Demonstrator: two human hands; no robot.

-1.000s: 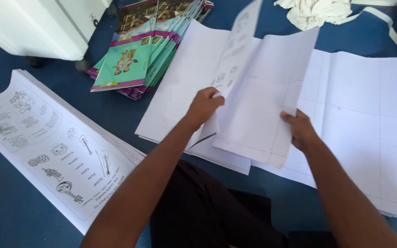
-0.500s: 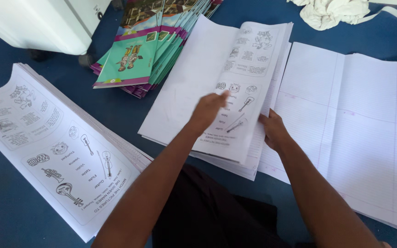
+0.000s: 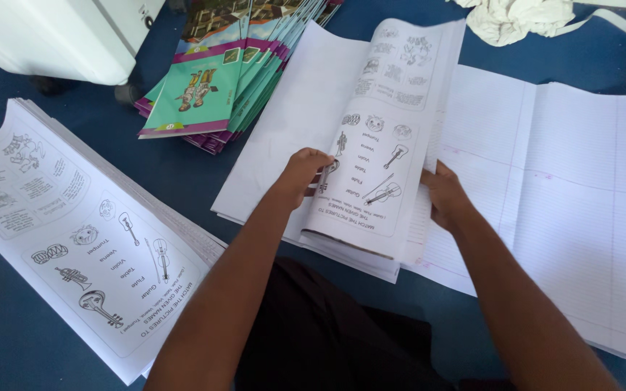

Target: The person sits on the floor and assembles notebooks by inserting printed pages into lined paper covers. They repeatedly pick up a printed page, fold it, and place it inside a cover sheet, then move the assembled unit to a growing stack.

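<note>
A folded printed sheet (image 3: 382,137) with drawings of musical instruments lies on a white paper pile (image 3: 291,123) on the blue floor. My left hand (image 3: 306,170) presses on the sheet's left edge, fingers curled over it. At the sheet's right edge my right hand (image 3: 445,194) grips the fold, thumb on top. To the right spreads a stack of large ruled sheets (image 3: 566,195), partly under the folded sheet.
A stack of the same printed sheets (image 3: 74,232) lies at the left. Colourful teal and purple booklets (image 3: 219,80) are fanned at the top centre. A white box-like object (image 3: 52,36) stands top left, crumpled white cloth (image 3: 519,18) top right. My dark trousers (image 3: 327,333) fill the bottom.
A second ago both hands held a blank sheet lifted and bent. It has been folded over and laid down, printed side up, and the hands now press its edges.
</note>
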